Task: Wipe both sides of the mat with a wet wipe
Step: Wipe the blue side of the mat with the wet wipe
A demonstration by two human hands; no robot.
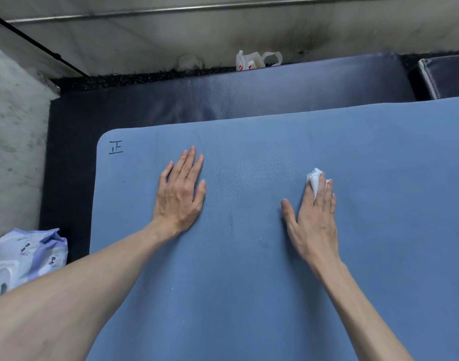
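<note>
Two bare hands lie on the flat blue foam mat (249, 282) that fills the lower frame. The left hand (180, 194) rests flat, fingers straight, pinning it. The right hand (314, 217) presses a crumpled white wet wipe (315, 178) under nearly straight fingers. Best, I judge: overlapping strokes toward the edges, left hand anchoring.

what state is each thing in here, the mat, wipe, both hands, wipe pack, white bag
mat: spread flat, marked side up
wet wipe: crumpled, pressed under the right fingers
left hand: flat, palm down on the mat
right hand: fingers straight, pressing the wipe
wipe pack: lying beside the mat, lid unclear
white bag: crumpled by the wall
</note>
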